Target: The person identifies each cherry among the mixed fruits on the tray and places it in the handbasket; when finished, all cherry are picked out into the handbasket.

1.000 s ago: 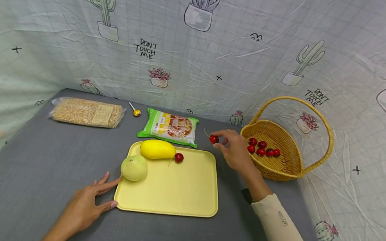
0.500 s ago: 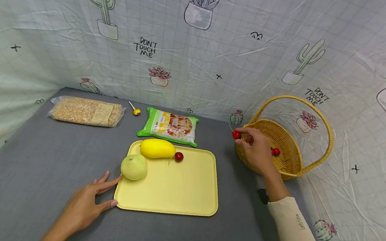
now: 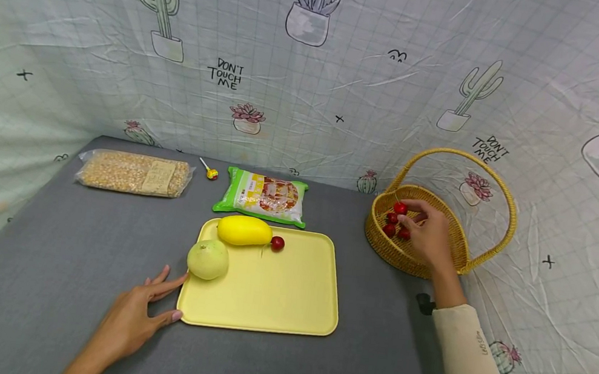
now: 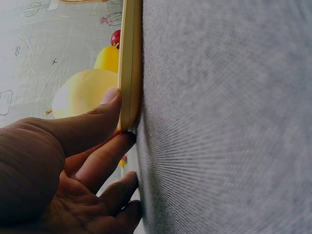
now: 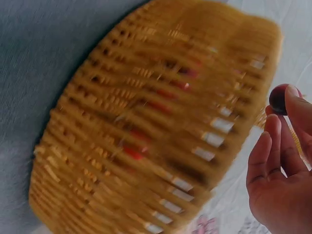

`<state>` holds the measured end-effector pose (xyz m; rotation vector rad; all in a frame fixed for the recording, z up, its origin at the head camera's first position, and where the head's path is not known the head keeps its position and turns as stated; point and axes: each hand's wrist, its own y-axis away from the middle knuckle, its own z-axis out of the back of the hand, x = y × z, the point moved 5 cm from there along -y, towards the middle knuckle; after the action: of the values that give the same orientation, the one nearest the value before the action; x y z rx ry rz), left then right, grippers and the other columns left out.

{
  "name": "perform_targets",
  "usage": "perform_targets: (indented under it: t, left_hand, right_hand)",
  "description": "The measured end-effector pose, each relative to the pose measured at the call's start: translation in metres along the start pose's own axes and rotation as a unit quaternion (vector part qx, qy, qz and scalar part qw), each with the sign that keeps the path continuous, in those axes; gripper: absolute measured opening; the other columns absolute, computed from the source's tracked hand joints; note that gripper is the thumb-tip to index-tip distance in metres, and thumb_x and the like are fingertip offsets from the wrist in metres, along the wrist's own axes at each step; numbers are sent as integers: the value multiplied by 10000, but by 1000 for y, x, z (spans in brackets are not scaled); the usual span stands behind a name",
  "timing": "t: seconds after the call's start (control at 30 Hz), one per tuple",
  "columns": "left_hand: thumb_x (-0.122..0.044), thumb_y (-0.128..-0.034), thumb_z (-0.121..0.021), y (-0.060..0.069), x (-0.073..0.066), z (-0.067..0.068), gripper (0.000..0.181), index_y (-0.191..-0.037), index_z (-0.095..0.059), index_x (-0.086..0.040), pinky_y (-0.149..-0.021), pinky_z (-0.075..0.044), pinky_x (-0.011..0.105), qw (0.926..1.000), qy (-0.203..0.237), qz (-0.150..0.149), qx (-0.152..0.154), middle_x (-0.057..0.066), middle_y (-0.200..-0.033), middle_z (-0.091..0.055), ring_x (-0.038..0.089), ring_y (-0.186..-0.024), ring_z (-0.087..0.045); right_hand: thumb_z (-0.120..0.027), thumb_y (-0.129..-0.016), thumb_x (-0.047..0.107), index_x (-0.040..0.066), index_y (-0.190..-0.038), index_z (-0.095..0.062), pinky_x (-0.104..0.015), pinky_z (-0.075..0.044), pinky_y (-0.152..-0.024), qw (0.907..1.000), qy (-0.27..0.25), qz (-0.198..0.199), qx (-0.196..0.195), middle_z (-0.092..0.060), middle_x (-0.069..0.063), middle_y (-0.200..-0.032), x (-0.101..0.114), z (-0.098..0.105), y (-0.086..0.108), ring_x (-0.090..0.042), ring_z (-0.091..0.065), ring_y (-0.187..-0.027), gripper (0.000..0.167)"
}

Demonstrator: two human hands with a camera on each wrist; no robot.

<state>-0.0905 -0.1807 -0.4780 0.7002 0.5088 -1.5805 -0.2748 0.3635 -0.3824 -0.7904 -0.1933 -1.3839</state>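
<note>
My right hand [image 3: 430, 234] pinches a red cherry [image 3: 400, 208] by its body between thumb and fingertips, stem pointing up. It is over the wicker basket [image 3: 388, 254], where several more cherries [image 3: 389, 229] lie, partly hidden by the hand. In the right wrist view the held cherry [image 5: 279, 99] shows dark beyond the basket's rim. My left hand [image 3: 126, 321] touches the near left corner of the yellow tray [image 3: 287, 307] with thumb and index finger, the other fingers spread loosely. On the tray are a pale green round fruit [image 3: 208, 259], a yellow oval fruit [image 3: 245, 231] and a cherry [image 3: 277, 244].
Behind the tray lies a green-edged food packet [image 3: 265, 197]. A lollipop [image 3: 211, 173] and a clear bag of yellow kernels [image 3: 133, 173] are farther left. The basket's tall handle [image 3: 511, 203] arches near the cloth backdrop on the right.
My right hand has carried the cherry rightward, from beside the basket to over its inside. My left hand and the tray have stayed in place.
</note>
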Motion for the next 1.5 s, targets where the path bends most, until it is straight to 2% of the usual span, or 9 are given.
perform_targets:
  t: [0.3, 0.53, 0.83, 1.0, 1.2, 1.5]
  left_hand:
    - [-217, -821, -914, -2, 1, -1, 767, -1526, -610, -216, -1138, -372, 772, 9999, -25, 93, 77, 302, -1624, -396, 647, -1441, -376]
    - [-232, -820, -916, -4, 1, -1, 774, -1529, -605, -230, -1130, -376, 776, 9998, -68, 127, 100, 302, -1624, -395, 648, -1440, -377]
    - [-248, -822, -916, -4, 2, -1, 777, -1532, -601, -237, -1123, -378, 780, 9998, -121, 140, 103, 292, -1628, -395, 653, -1437, -377]
    - [-247, -823, -915, -4, 2, -1, 776, -1533, -601, -237, -1126, -374, 781, 9997, -105, 169, 126, 292, -1632, -388, 653, -1440, -371]
    - [-232, -823, -914, -3, 3, -1, 777, -1534, -599, -243, -1135, -372, 775, 9998, -54, 177, 120, 292, -1632, -388, 647, -1445, -371]
    - [-238, -826, -912, -4, 2, -2, 778, -1536, -596, -252, -1124, -377, 781, 9996, -68, 213, 145, 282, -1638, -387, 651, -1448, -360]
  right_hand:
    - [-713, -1042, 217, 121, -1360, -715, -269, -470, -768, 9961, 53, -867, 135, -747, -166, -1303, -31, 10, -4, -260, -616, -989, 333]
    - [-700, -1046, 152, 69, -1363, -693, -277, -492, -791, 9921, 49, -1230, 226, -733, -217, -1307, -48, 11, -11, -326, -652, -1045, 327]
    - [-669, -1055, 118, 16, -1359, -668, -575, -512, -996, 9832, 182, -1746, 496, -697, -284, -1324, -71, 6, -18, -439, -614, -1179, 320]
    - [-676, -1044, 109, -16, -1344, -654, -624, -505, -1035, 9805, 345, -1823, 643, -684, -319, -1317, -84, 2, -21, -492, -603, -1232, 326]
    - [-690, -1022, 100, -63, -1312, -660, -635, -512, -1022, 9781, 611, -1805, 841, -676, -338, -1264, -94, -3, -23, -503, -617, -1170, 334]
    - [-676, -1032, 158, -58, -1310, -666, -621, -494, -1048, 9716, 906, -1849, 1166, -692, -333, -1268, -102, -8, -26, -497, -623, -1171, 353]
